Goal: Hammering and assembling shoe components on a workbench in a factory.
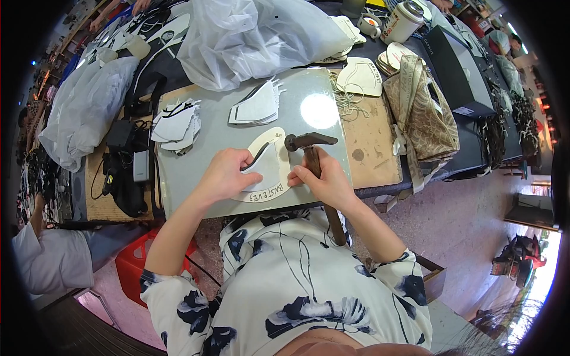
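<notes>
My left hand (pixel 228 175) is closed, thumb and fingers pinching the left edge of a white cut piece (pixel 271 169) with a black strip (pixel 257 156) along its curved side. Beneath that piece lies a cream card pattern (pixel 261 196) with hand lettering on its rim, flat on a grey board (pixel 208 121). A hammer (pixel 312 157) with a dark head and wooden handle is held in my right hand (pixel 323 181), its head pointing away from me. The right thumb and fingertips also reach the pattern's right edge; whether they grip it I cannot tell.
Stacks of white pieces with black edging (pixel 256 107) lie beyond and left of my hands. Large plastic bags (pixel 243 41), a patterned handbag (pixel 421 113), a dark box (pixel 460 71) and a paper cup (pixel 404 22) surround the board. A red stool (pixel 133 261) stands below left, near another person's sleeve (pixel 53 258).
</notes>
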`<state>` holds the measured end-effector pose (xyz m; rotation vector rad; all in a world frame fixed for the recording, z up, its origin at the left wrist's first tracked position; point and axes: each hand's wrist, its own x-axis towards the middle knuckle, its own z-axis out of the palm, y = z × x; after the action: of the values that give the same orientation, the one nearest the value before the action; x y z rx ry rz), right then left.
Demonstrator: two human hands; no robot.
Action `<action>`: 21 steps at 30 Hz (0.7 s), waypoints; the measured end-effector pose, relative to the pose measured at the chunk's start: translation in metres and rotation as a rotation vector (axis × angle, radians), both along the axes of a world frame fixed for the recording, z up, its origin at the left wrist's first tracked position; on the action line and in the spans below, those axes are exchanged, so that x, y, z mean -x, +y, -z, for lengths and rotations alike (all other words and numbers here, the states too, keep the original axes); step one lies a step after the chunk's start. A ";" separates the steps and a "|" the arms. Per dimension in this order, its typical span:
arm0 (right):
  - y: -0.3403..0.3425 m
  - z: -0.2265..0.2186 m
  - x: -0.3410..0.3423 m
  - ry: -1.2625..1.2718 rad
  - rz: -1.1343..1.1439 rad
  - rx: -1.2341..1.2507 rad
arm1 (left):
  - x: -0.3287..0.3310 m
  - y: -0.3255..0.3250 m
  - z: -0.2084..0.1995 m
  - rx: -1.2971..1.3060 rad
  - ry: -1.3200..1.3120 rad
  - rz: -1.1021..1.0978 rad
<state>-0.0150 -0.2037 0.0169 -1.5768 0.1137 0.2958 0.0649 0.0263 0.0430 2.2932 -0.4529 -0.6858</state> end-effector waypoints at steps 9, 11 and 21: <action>0.000 0.002 0.001 -0.038 0.022 0.012 | -0.009 -0.007 -0.006 -0.102 0.012 0.055; 0.000 0.000 -0.001 -0.041 0.013 0.012 | -0.010 -0.007 -0.005 -0.112 0.018 0.056; 0.019 0.005 -0.031 -0.120 -0.190 -0.103 | -0.002 -0.010 -0.009 -0.145 -0.083 0.078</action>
<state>0.0156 -0.1846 0.0116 -1.5012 -0.1435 0.3484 0.0667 0.0164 0.0522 2.4584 -0.5493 -0.6833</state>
